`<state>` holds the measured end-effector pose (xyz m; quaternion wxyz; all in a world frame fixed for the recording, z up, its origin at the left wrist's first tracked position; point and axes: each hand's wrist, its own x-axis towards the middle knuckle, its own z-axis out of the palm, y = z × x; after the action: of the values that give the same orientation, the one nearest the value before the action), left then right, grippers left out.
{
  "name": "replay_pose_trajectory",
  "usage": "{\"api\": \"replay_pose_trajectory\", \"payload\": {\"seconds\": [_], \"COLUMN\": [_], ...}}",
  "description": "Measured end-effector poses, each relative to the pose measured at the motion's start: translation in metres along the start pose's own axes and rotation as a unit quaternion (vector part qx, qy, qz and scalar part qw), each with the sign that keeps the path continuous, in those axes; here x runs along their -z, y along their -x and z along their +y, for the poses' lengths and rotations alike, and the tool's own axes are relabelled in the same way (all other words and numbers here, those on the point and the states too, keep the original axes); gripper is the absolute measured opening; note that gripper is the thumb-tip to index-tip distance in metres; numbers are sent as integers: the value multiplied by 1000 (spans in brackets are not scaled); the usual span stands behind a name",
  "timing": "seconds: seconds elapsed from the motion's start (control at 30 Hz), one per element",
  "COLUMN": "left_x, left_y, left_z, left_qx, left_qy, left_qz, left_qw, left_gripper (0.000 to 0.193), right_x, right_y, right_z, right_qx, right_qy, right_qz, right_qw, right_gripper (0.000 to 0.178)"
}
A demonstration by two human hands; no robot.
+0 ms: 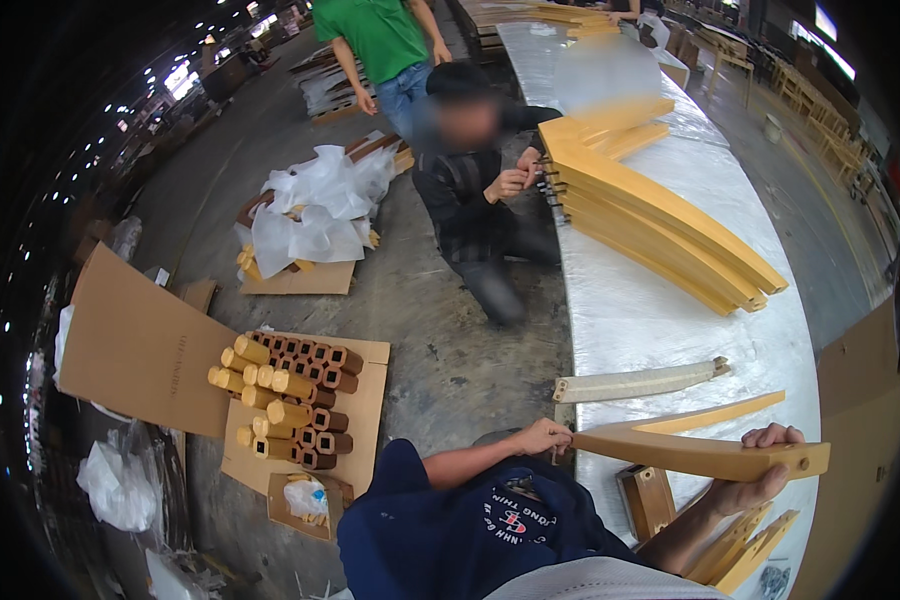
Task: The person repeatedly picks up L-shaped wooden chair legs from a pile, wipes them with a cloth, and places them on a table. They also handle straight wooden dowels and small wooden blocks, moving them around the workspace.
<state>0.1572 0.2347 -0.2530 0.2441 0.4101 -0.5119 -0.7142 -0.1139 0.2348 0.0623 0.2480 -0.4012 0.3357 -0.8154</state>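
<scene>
A long, slightly curved light-wood piece (670, 452) lies across in front of me, over the silver-covered table. My right hand (765, 470) grips it near its right end, where a round hole shows. At the opposite end, my left hand (545, 438) is closed with the fingertips against the tip; anything between them is too small to make out. Just behind lies another light-wood piece (725, 410). Farther back is a length wrapped in pale padding (640, 382). A brown wooden block (648, 500) sits below the held piece, beside several light-wood pieces (745, 550).
Curved wooden parts (660, 220) are stacked on the table (690, 350); a crouching co-worker (470, 190) works at their bolted ends. Another person (380, 50) stands behind. On the floor at left, cardboard (365, 400) bears brown and yellow wooden blocks (315, 385), with a small carton (280, 505) nearby.
</scene>
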Motion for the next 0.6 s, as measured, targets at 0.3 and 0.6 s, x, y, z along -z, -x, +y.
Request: {"api": "replay_pose_trajectory", "payload": {"seconds": [0.3, 0.6], "left_x": [-7, -6], "left_y": [-6, 1], "left_z": [-21, -24], "left_qx": [56, 52], "left_qy": [210, 259], "left_qz": [-13, 18], "left_qw": [976, 964], "left_gripper": [31, 22], "right_x": [2, -5], "right_y": [-10, -20], "right_z": [14, 14], "right_qx": [-5, -13], "right_qy": [0, 21], "right_qz": [-19, -2], "right_qw": [1000, 1000], "right_gripper": [59, 60]}}
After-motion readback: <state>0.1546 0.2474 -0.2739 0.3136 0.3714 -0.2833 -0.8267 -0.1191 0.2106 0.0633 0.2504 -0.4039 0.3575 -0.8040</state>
